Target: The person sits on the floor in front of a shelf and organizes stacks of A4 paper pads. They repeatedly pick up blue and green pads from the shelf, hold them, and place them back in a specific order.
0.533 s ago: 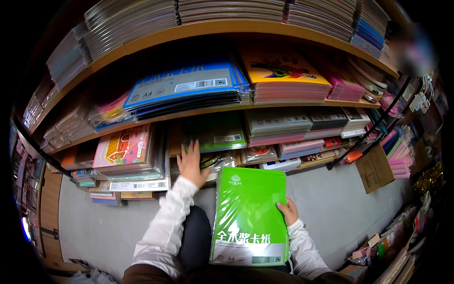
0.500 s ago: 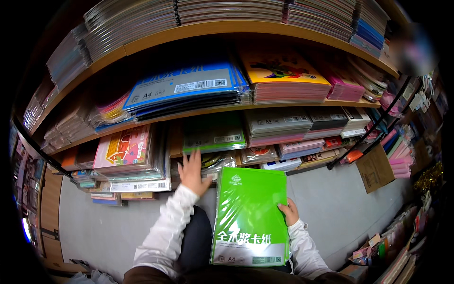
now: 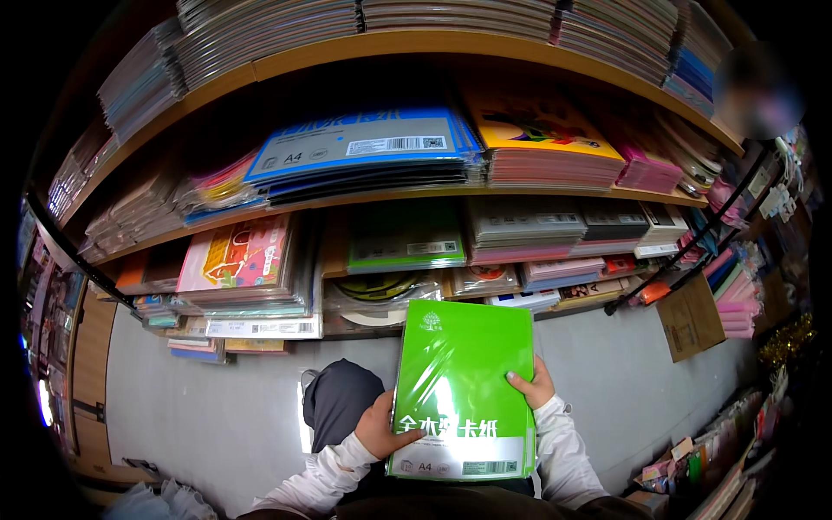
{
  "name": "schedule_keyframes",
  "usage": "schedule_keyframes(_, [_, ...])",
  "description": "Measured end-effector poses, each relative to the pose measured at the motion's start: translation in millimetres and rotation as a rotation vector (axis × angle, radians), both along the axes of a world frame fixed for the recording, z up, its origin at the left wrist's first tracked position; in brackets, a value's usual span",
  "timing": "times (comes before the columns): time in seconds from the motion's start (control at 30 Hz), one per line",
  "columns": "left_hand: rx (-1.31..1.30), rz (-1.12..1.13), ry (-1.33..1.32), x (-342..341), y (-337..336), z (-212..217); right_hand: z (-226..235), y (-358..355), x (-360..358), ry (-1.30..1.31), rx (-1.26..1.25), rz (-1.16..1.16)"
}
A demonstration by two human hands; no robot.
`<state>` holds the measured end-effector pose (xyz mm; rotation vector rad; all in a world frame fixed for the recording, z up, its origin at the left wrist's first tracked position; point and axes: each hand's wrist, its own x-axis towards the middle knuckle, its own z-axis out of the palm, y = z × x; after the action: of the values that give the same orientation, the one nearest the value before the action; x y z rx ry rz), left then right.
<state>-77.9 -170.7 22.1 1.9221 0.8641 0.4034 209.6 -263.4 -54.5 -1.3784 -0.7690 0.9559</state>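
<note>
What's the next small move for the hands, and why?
Probably slide the left hand a little up the left side of the green pack: it grips low, while the right hand holds the right edge higher, so the support looks uneven.

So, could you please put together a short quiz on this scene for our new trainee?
1. True or false: only the right hand is on the green-covered paper pack.
2. Which stack sits just right of the blue-covered paper packs on the same shelf?
3. Fill in the blank: the brown cardboard box is on the ____ side of the picture.

Key:
1. False; the left hand holds its left edge, with the thumb over the cover.
2. The orange-covered stack.
3. Right.
</note>
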Motion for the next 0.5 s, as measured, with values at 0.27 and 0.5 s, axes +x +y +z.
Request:
schedule_keyframes(0.27, [0.071,0.024,0.046,-9.7,-0.3,2.8,-7.8,-6.5,2.1,-0.073,-0.035,-0.077])
schedule_keyframes(0.5, [0.209,0.096,0.052,-33.9,28.1,37.4,-6.4,-6.1,0.2,-0.06,-0.021,-0.082])
